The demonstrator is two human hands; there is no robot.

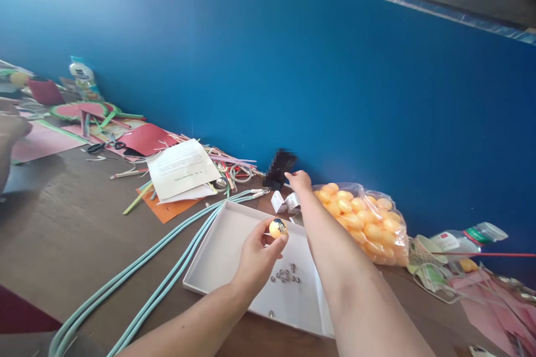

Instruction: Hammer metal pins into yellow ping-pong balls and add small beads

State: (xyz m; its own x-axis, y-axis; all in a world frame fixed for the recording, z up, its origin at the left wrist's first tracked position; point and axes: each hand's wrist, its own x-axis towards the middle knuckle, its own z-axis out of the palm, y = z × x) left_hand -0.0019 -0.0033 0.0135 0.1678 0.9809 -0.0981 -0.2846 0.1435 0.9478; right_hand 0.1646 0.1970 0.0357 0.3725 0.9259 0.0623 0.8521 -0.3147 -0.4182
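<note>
My left hand [260, 251] is closed around a small orange ball [277, 228] with a shiny silver patch on its top, held above a shallow white box [218, 256]. Several small metal pieces [287, 275] lie in that box, with a single one nearer its front edge. Farther back, my right hand [300, 180] reaches to a black, partly blurred-out object [280, 168] propped against the blue wall. A finger is stretched toward it and seems to touch it; the other fingers are mostly hidden. Two small white boxes [285, 201] stand just below this hand.
A clear bag of orange balls [364, 220] lies right of my right forearm. Pale blue cords [167, 245] run left of the white box. Papers [182, 170], scissors [104, 146] and straws clutter the back left; a plastic bottle [469, 239] lies right. Another person's arm [10, 136] shows far left.
</note>
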